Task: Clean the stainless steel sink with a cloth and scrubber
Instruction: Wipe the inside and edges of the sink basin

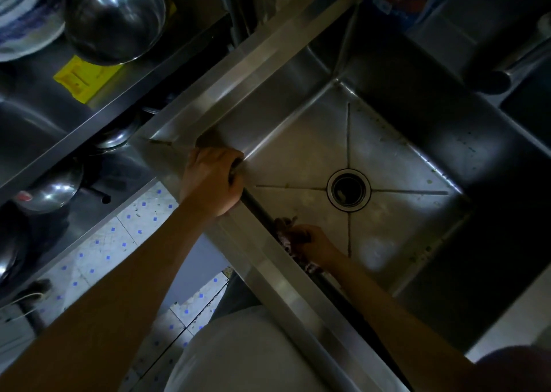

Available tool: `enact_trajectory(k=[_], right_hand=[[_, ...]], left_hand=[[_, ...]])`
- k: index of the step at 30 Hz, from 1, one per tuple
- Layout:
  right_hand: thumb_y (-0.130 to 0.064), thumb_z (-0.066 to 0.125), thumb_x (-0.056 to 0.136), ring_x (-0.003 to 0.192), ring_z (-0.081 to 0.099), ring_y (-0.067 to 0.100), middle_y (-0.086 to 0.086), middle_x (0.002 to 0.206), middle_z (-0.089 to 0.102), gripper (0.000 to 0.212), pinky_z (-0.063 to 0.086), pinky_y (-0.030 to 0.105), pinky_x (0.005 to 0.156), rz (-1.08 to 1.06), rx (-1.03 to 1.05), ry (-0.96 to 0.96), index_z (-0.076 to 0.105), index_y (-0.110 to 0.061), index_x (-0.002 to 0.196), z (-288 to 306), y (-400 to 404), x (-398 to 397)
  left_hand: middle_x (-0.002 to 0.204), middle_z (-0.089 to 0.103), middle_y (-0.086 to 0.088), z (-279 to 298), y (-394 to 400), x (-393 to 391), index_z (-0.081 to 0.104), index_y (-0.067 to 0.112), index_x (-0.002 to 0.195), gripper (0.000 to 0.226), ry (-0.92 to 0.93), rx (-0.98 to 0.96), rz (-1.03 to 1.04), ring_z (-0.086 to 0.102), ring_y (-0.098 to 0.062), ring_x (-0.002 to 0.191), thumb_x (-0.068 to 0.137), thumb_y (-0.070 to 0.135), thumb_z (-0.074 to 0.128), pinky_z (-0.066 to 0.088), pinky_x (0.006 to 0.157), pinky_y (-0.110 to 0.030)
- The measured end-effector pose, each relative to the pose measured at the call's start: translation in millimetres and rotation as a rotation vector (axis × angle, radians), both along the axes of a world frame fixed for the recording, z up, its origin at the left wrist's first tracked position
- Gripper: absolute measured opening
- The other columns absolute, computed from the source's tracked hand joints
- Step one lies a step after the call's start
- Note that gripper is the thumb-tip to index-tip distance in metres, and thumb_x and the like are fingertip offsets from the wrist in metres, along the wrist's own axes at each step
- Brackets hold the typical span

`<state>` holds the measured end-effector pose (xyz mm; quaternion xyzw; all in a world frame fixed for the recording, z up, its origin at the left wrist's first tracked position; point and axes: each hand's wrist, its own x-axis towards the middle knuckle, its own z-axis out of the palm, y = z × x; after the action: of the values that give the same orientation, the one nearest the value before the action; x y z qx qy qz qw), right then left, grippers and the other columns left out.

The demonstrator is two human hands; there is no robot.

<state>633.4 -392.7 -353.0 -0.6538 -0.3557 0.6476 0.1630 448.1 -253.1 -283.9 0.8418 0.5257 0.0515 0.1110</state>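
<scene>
Nearest you, your right hand (313,241) is down inside the stainless steel sink (298,153), fingers curled around a bunched, mottled purplish cloth (287,236) pressed against the near wall just below the rim. Whether a scrubber is in that grip you cannot tell in the dim light. Your left hand (211,179) sits on the sink's near-left corner, fingers clenched over the rolled rim.

The basin floor is dull, smeared metal, square, with four pressed creases running in to a round ringed drain (348,190) at its centre; specks dot the far-right edge.

Beyond the left rim, a steel shelf (35,117) carries a shiny round steel bowl (116,18), a flat yellow rectangular piece (85,78) below it, and a white dish with blue pattern (26,12) at the far-left corner.
</scene>
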Motion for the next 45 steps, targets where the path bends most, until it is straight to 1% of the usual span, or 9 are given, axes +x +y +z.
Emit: enact_trajectory(k=[11, 16, 20, 25, 34, 38, 40, 42, 45], right_hand=[[0.011, 0.050, 0.083, 0.095, 0.059, 0.040, 0.034, 0.107, 0.060, 0.024, 0.048, 0.026, 0.065, 0.006, 0.088, -0.020, 0.059, 0.014, 0.106, 9.5, 3.0, 0.1], [0.010, 0.049, 0.084, 0.072, 0.053, 0.023, 0.022, 0.082, 0.057, 0.012, 0.039, 0.021, 0.060, 0.068, 0.001, -0.071, 0.060, 0.011, 0.087, 4.6, -0.3, 1.1], [0.011, 0.047, 0.084, 0.060, 0.041, 0.007, 0.003, 0.067, 0.047, 0.031, 0.034, 0.011, 0.053, 0.023, 0.009, -0.074, 0.048, -0.010, 0.062, 11.3, -1.3, 0.7], [0.011, 0.048, 0.084, 0.081, 0.058, 0.036, 0.031, 0.089, 0.059, 0.013, 0.047, 0.030, 0.068, 0.021, 0.005, -0.083, 0.060, 0.014, 0.087, 17.1, -3.1, -0.2], [0.009, 0.052, 0.086, 0.087, 0.050, 0.017, 0.010, 0.094, 0.055, 0.024, 0.038, 0.005, 0.054, -0.010, 0.013, -0.104, 0.063, 0.006, 0.107, 21.6, -2.5, 11.8], [0.008, 0.054, 0.085, 0.082, 0.055, 0.026, 0.019, 0.091, 0.060, 0.023, 0.033, 0.004, 0.052, -0.026, 0.074, -0.154, 0.065, 0.006, 0.105, 23.6, -3.4, 28.4], [0.009, 0.054, 0.085, 0.070, 0.049, 0.017, 0.004, 0.074, 0.053, 0.018, 0.034, 0.002, 0.050, -0.015, 0.074, -0.147, 0.067, -0.001, 0.092, 21.1, -5.0, 36.3], [0.008, 0.055, 0.085, 0.067, 0.046, 0.013, -0.002, 0.069, 0.048, 0.023, 0.038, 0.007, 0.062, -0.009, 0.075, -0.153, 0.062, -0.010, 0.072, 15.5, -4.8, 42.3], [0.003, 0.055, 0.087, 0.090, 0.053, 0.018, 0.005, 0.095, 0.056, 0.025, 0.043, 0.027, 0.079, -0.032, 0.061, -0.116, 0.063, -0.003, 0.109, 6.1, -3.2, 45.4]], left_hand=[[0.125, 0.057, -0.011, 5.6, -8.1, 2.8, 0.059, 0.015, 0.120, 0.050, 0.138, -0.099, -0.033, 0.047, -0.030, 0.122, 0.078, 0.035, 0.039, 0.024, 0.107, -0.047], [0.132, 0.055, -0.007, 3.8, -44.6, 3.4, 0.060, 0.020, 0.119, 0.048, 0.216, -0.060, -0.034, 0.039, -0.030, 0.131, 0.081, 0.035, 0.037, 0.020, 0.107, -0.057], [0.136, 0.051, -0.008, 4.8, -56.8, 5.1, 0.060, 0.021, 0.122, 0.056, 0.240, -0.092, -0.005, 0.032, -0.030, 0.136, 0.082, 0.040, 0.025, 0.025, 0.106, -0.059], [0.138, 0.049, -0.006, 4.1, -55.9, 4.8, 0.058, 0.022, 0.124, 0.058, 0.243, -0.095, 0.014, 0.029, -0.028, 0.137, 0.082, 0.042, 0.022, 0.023, 0.108, -0.056], [0.147, 0.038, -0.009, 7.1, -58.8, 5.8, 0.055, 0.020, 0.127, 0.054, 0.204, -0.128, 0.039, 0.023, -0.029, 0.141, 0.084, 0.038, 0.028, 0.016, 0.111, -0.053], [0.144, 0.039, -0.018, 5.7, -64.2, 7.3, 0.059, 0.012, 0.119, 0.048, 0.142, -0.077, 0.098, 0.028, -0.037, 0.138, 0.083, 0.032, 0.035, 0.021, 0.109, -0.059], [0.144, 0.039, -0.019, 7.3, -70.8, 9.9, 0.060, 0.011, 0.116, 0.047, 0.116, -0.040, 0.164, 0.028, -0.039, 0.136, 0.083, 0.032, 0.035, 0.022, 0.108, -0.062], [0.149, 0.031, -0.016, 10.3, -79.9, 15.2, 0.056, 0.016, 0.123, 0.046, 0.117, -0.035, 0.262, 0.022, -0.038, 0.140, 0.084, 0.031, 0.036, 0.018, 0.110, -0.060], [0.155, 0.019, -0.011, 8.3, -91.4, 25.4, 0.043, 0.023, 0.136, 0.048, 0.140, -0.079, 0.392, 0.009, -0.032, 0.144, 0.088, 0.030, 0.043, 0.012, 0.113, -0.056]])
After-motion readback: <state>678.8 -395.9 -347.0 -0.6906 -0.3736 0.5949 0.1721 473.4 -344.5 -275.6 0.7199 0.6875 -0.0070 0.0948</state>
